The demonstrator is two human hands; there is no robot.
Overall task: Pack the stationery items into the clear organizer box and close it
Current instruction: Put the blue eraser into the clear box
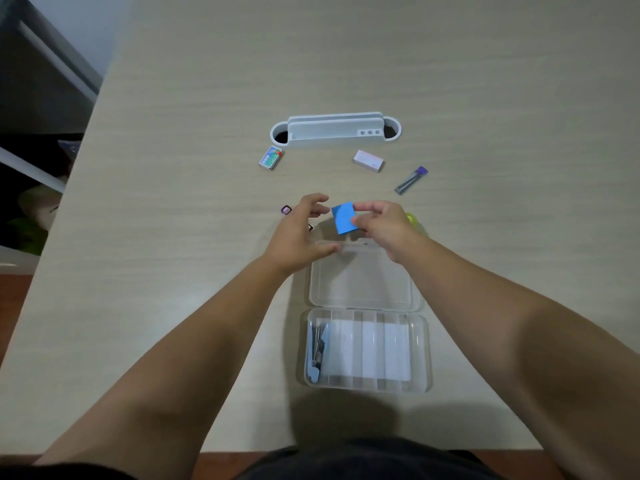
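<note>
**Handling the Blue Sticky-Note Pad Above the Open Organizer**

Holding the blue sticky-note pad [343, 218] by its right edge, the right hand [382, 228] pinches it between thumb and fingertips, raised off the table [173, 98] just beyond the far edge of the lid. The left hand [300, 237] grasps nothing; its fingers are spread and curled loosely, with the fingertips just beside the pad's left edge.

The clear organizer box [367, 351] lies open at 6 o'clock from the pad, with its lid [363, 275] folded back toward the pad. The leftmost compartment holds a dark metal item, not identifiable; white paper shows under or within the remaining compartments.

Handling notes, as judgement:
- The pad appears light, thin and somewhat flexible. Grip it across opposite edges, not by one corner, to stop loose sheets fanning out.
- Lay it flat or on edge in a free compartment; whether it fits flat cannot be told.
- The box is probably light and slippery. Steady it with the free hand when loading and closing.

Items remaining on the table, relative to the pad:
- green-and-white small box [272, 158] at 11 o'clock
- pink-and-white small box [369, 161] at 1 o'clock
- lead tube with purple cap [411, 180] at 2 o'clock
- small purple item [286, 210] at 9 o'clock
- yellow-green item [412, 218] at 3 o'clock, mostly hidden by the right hand
- grey desk tray [335, 129] at 12 o'clock
</note>
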